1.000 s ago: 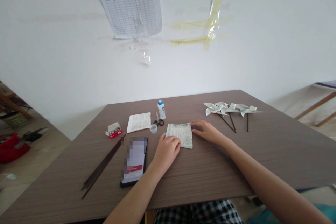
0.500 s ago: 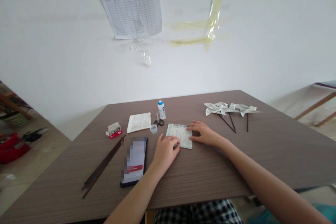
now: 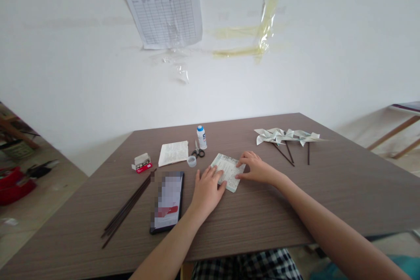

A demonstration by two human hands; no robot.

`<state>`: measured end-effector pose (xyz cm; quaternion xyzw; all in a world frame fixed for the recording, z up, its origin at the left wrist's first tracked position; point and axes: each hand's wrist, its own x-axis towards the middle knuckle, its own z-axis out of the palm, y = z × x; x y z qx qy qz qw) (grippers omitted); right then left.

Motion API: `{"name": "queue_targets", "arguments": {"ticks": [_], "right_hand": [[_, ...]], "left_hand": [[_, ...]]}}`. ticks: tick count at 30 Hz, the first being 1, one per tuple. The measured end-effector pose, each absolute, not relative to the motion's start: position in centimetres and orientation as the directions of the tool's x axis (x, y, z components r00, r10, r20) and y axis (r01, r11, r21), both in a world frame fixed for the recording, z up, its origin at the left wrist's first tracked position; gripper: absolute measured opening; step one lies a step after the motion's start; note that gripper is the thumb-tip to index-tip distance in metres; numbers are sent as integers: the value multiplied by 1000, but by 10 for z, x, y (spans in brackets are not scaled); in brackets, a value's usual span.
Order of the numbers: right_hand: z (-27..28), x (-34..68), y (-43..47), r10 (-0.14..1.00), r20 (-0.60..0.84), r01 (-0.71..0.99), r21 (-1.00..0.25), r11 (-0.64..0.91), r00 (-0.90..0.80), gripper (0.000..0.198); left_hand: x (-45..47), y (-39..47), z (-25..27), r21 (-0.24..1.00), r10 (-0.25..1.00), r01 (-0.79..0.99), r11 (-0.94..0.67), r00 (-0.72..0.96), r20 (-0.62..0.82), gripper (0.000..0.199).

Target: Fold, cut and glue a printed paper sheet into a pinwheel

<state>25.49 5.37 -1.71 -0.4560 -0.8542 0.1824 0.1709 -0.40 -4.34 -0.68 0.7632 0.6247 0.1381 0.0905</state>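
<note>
A square of printed paper [image 3: 230, 170] lies turned at an angle on the table in front of me, its corner pointing toward me. My left hand [image 3: 209, 186] rests on its left side with fingers spread and pressing lightly. At the paper's right corner, my right hand [image 3: 254, 167] has its thumb and bent fingers closed about the edge. Beyond the paper are black-handled scissors [image 3: 198, 153], a small clear cap [image 3: 192, 161] and a white bottle with a blue top [image 3: 202, 137]. A phone [image 3: 168, 201] lies just left of my left forearm.
Several dark thin sticks [image 3: 127, 210] lie at the left, near a small red-and-white box [image 3: 142, 163]. A stack of printed paper [image 3: 173, 153] is at the back. White paper pinwheels [image 3: 285, 135] on sticks lie at the right rear, before the wall.
The paper square has turned from nearly straight to a diagonal position. My left fingers have spread out over it, and my right fingers have bent in at its right corner.
</note>
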Motion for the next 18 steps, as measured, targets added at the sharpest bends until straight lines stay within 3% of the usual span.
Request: {"name": "queue_targets", "arguments": {"ticks": [4, 7, 10, 14, 18], "right_hand": [[-26, 247, 51, 805, 199, 652, -494, 575, -559, 14], [-32, 239, 48, 774, 190, 612, -511, 603, -604, 37], [-32, 233, 43, 768, 87, 635, -508, 583, -635, 62], [-24, 236, 41, 791, -10, 696, -482, 532, -612, 67], [-18, 246, 45, 809, -3, 714, -470, 518, -588, 61]], "left_hand": [[-3, -44, -4, 257, 978, 944, -206, 209, 14, 59], [-3, -45, -3, 230, 969, 944, -235, 247, -22, 68], [-4, -45, -2, 198, 971, 952, -232, 238, -3, 69], [-5, -45, -1, 169, 981, 966, -195, 192, 35, 66], [-3, -45, 1, 181, 983, 967, -181, 174, 56, 57]]}}
